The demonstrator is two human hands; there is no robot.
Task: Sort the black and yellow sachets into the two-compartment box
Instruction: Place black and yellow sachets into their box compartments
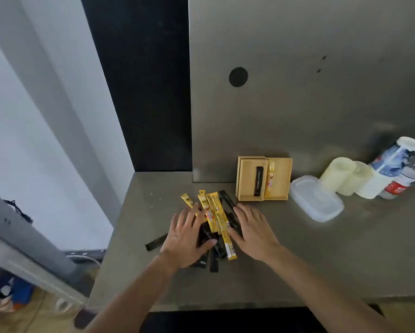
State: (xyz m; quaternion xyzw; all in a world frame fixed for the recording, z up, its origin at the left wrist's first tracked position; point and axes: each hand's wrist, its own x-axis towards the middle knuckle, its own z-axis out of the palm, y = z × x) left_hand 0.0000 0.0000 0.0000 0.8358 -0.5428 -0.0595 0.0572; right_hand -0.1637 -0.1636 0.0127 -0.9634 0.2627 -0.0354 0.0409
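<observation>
your left hand (189,236) lies flat on the left side of the sachet pile. fingers are straight and spread, thumb across the dark ones, gripping nothing. your right hand (252,231) is the same on the right side: palm down, fingers straight, resting on the pile, nothing pinched.

between and under the hands, the yellow sachets (216,203) fan out toward the wall, with one long one running back between your palms. the black sachets (214,263) sit mostly underneath. a few ends poke out toward you, one sticks out left of your left wrist, and one lies by your right fingertips. the whole pile is on the grey counter (297,260).

the wooden box (246,186) stands just beyond your right fingertips, apart from them, against the wall panel (297,104). its left compartment holds one black sachet (258,180) lying lengthwise. its right compartment holds one yellow sachet (270,179) along the divider.

right of the box there's a clear plastic tub (317,200) just beside it. past that are pale cups (345,175) on their sides, a printed cup stack (393,159) and a bottle (405,179).
</observation>
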